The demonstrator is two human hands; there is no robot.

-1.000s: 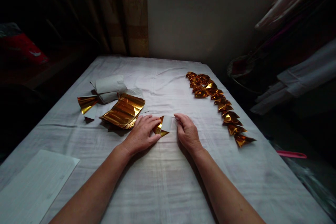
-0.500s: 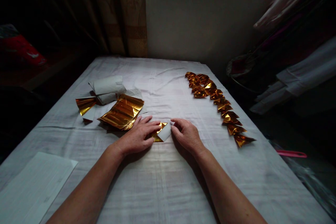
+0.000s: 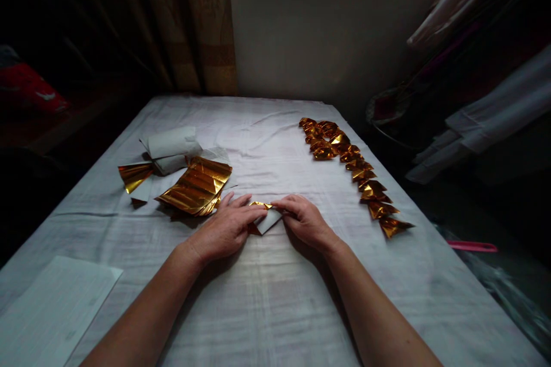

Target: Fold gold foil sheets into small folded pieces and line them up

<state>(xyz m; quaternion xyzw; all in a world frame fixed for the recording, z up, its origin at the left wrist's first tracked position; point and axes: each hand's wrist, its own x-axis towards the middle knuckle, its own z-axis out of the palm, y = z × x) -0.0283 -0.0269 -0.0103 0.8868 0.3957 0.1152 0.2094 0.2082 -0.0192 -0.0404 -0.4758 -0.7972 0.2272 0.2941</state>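
Note:
A partly folded sheet of gold foil paper, its pale back showing, lies on the cloth between my two hands. My left hand rests on its left side with fingers stretched out and spread, partly covering it. At the opposite side, my right hand pinches the sheet's upper right edge between thumb and fingers. Just beyond my left hand is a stack of gold foil sheets. Folded gold foil pieces sit in a bent line at the right of the table.
Pale paper sheets and a loose gold piece lie behind the stack. A flat white sheet covers the table's near left corner. Past the right edge are a pink handle and hanging white clothing. A curtain hangs behind.
My right hand has moved in from beside the foil paper and now grips its edge. The paper's upper edge is raised and bent. The whole view has shifted slightly.

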